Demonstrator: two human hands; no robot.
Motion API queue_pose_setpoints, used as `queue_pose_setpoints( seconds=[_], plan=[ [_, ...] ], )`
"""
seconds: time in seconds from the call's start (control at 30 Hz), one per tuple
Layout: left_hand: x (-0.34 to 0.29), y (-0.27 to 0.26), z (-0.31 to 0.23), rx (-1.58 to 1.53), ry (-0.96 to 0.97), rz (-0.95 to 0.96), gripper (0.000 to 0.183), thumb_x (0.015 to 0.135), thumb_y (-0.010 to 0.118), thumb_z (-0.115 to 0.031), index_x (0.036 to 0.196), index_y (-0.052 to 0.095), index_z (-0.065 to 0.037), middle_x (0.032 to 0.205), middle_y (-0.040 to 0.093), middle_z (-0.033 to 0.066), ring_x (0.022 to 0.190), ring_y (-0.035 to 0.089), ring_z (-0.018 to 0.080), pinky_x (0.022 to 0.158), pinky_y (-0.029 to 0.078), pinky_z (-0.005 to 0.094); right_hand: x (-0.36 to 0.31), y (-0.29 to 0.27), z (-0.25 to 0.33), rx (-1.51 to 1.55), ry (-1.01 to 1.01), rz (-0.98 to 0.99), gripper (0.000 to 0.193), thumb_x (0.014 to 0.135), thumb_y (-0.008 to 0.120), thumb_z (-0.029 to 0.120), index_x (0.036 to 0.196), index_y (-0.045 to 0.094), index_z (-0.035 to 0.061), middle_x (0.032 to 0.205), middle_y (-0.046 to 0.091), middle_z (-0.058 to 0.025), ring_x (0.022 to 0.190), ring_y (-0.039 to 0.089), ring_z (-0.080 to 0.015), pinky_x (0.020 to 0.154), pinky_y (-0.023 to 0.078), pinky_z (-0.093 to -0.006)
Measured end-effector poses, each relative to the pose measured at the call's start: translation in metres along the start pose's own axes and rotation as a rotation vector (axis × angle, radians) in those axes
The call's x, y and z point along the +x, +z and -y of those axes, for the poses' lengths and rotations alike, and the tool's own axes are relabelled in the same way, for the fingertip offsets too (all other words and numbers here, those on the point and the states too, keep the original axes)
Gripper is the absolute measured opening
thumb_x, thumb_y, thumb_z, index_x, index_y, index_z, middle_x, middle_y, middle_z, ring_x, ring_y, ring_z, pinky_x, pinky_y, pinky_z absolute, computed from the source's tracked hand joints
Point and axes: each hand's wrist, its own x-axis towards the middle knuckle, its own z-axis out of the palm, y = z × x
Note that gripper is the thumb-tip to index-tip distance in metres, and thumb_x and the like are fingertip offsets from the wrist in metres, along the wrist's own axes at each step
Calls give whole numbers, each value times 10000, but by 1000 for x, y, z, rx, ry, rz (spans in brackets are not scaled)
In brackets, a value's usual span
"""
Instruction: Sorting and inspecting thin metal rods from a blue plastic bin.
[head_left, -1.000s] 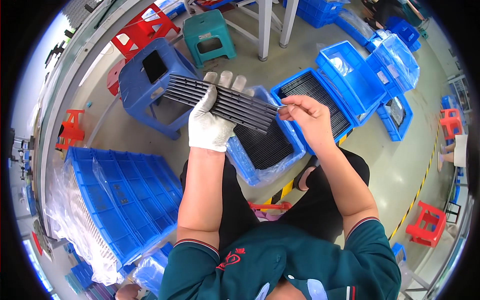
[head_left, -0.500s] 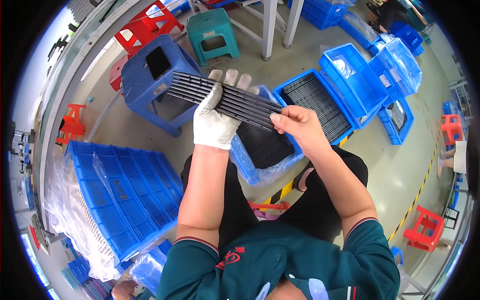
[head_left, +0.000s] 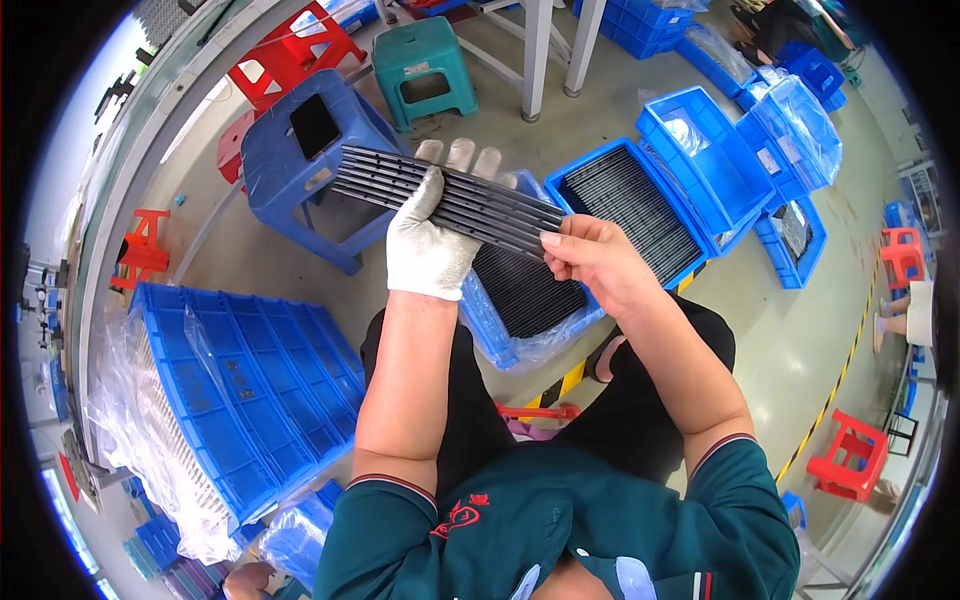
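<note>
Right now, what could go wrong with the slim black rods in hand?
The slim black rods lie side by side in the white-gloved left hand; one might slip if that grip loosens.
The bare right hand touches their ends and could smudge them.
Dropped rods could strike those in the blue plastic-draped tray below.

Head-worn fisheye view, facing downward, fairly near

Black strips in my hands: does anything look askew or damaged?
Nothing plainly stands out: the black strips lie side by side across the gloved left hand, the bare right hand at one end. Fine scratches would be too small to see.
</note>
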Motion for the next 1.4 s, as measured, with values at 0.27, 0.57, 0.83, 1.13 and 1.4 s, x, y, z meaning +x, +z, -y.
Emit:
queue_pose_setpoints(
  seconds=[0.27,0.57,0.83,1.13,1.4],
  plan=[
    [0,1,1,18,19,-10,264,960,464,-125,1218,511,-143,1218,534,149,1196,493,399,1018,374,615,-2,3,-3,-56,-2,-22,198,798,749,208,738,607,84,699,612,0,630,537,-59,602,421,-192],
    [0,2,2,6,-6,33,274,947,487,-117,1219,508,-143,1218,531,146,1198,490,396,1024,369,611,0,3,-4,220,135,18,174,782,722,85,764,549,86,679,552,-6,614,525,-108,604,435,-258],
    [-3,6,3,57,21,-3,263,926,538,-140,1190,542,-139,1248,534,139,1222,464,361,1069,328,580,-4,0,-1,123,144,14,160,821,714,147,771,581,74,710,592,-23,618,536,-100,599,438,-242],
    [-3,6,1,50,27,19,256,940,517,-115,1195,524,-143,1214,533,133,1208,481,375,1032,363,609,-5,4,-5,120,110,12,164,809,728,130,754,587,66,714,593,-24,614,535,-97,579,436,-229],
    [-2,6,2,45,23,18,266,940,516,-117,1205,514,-143,1211,530,132,1208,481,375,1031,361,609,-4,3,-6,269,150,73,163,800,715,80,741,563,72,702,584,-22,603,531,-107,577,433,-248]
  ],
)
